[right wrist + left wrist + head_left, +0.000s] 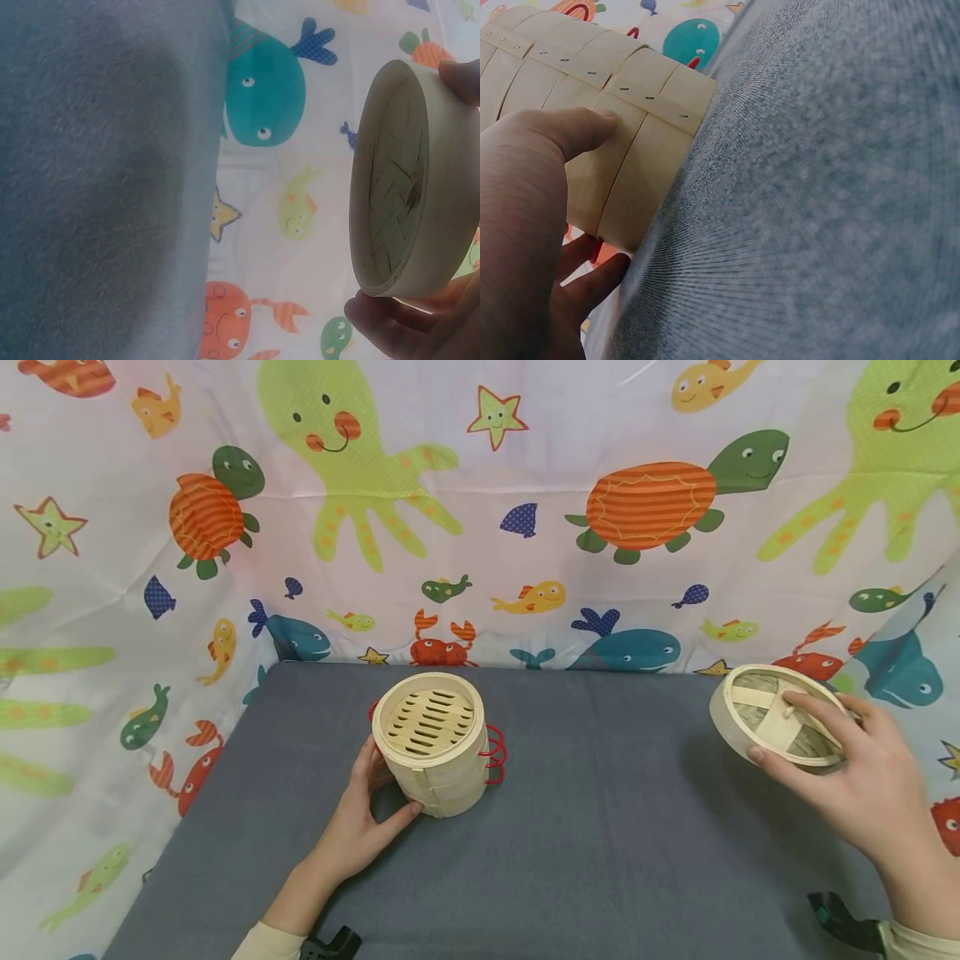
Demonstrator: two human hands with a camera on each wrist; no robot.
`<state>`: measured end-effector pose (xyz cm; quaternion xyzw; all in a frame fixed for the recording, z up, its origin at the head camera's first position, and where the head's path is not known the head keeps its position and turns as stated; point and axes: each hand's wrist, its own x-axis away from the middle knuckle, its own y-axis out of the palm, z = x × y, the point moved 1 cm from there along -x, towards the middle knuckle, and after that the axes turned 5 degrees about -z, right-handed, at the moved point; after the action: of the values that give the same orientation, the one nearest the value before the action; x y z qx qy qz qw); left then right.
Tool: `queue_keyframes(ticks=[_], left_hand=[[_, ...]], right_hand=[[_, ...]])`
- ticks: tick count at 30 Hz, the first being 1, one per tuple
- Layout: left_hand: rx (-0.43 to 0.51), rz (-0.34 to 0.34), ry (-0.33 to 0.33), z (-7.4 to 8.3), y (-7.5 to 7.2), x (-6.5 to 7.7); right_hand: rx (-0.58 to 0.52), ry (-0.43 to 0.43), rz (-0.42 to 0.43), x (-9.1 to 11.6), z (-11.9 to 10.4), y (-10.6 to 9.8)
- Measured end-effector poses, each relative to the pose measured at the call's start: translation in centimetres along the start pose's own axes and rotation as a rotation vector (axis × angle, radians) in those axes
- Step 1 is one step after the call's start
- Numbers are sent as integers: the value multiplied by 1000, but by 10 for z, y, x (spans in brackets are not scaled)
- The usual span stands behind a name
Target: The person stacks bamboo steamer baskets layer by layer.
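A round bamboo steamer (431, 752) with stacked tiers, a slotted top and red loops on its sides stands on the grey cloth. My left hand (367, 814) holds it low, thumb at the front and fingers round its left side; the left wrist view shows the thumb (581, 129) pressed on the banded wall (641, 142). At the right, my right hand (862, 760) grips the steamer's round lid (772, 714) by its rim, raised above the cloth. The lid's woven underside (394, 187) faces the right wrist camera.
Grey cloth (585, 827) covers the table. Behind it and at the sides hangs a white curtain (465, 468) printed with sea animals. Dark wrist devices (843, 922) sit at both cuffs. The lid's shadow falls on the cloth at the right.
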<state>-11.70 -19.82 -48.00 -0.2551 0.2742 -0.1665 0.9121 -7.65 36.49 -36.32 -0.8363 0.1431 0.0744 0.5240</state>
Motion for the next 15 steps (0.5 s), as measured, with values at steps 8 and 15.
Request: queue_keyframes(ticks=[8, 15], left_hand=[[1, -1, -12, 0, 0, 2], [7, 1, -12, 1, -1, 0]], right_hand=[[-11, -33, 5, -5, -12, 3], [-46, -96, 33, -14, -27, 3]])
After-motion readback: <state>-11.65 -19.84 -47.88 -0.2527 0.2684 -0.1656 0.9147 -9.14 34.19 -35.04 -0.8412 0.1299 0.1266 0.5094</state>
